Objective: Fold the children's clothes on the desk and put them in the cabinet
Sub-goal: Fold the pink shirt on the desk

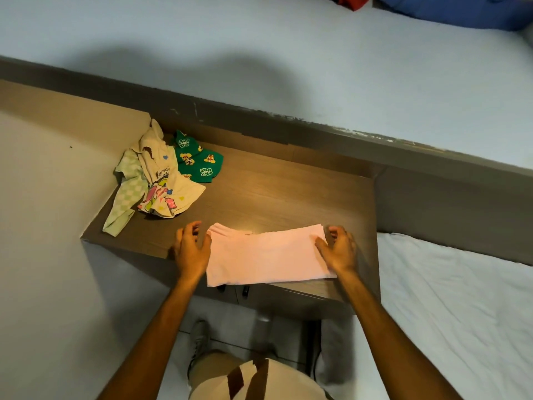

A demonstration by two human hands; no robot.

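Observation:
A pink garment (265, 255) lies flat, folded into a wide rectangle, at the front edge of the brown wooden desk (282, 192). My left hand (191, 246) rests at its left edge with fingers spread and curled. On the garment's right end sits my right hand (337, 246), fingers apart, pressing on the cloth. At the desk's back left lies a crumpled heap: a cream printed top (164, 180), a green-and-white checked piece (127, 194) and a green garment with cartoon prints (199, 160).
A bed with a white sheet (461, 298) stands right of the desk. A grey ledge (317, 125) runs behind the desk against the pale wall. Below the desk's front edge, cabinet doors with dark handles (245, 291) show. My legs and a shoe (199, 339) are on the floor.

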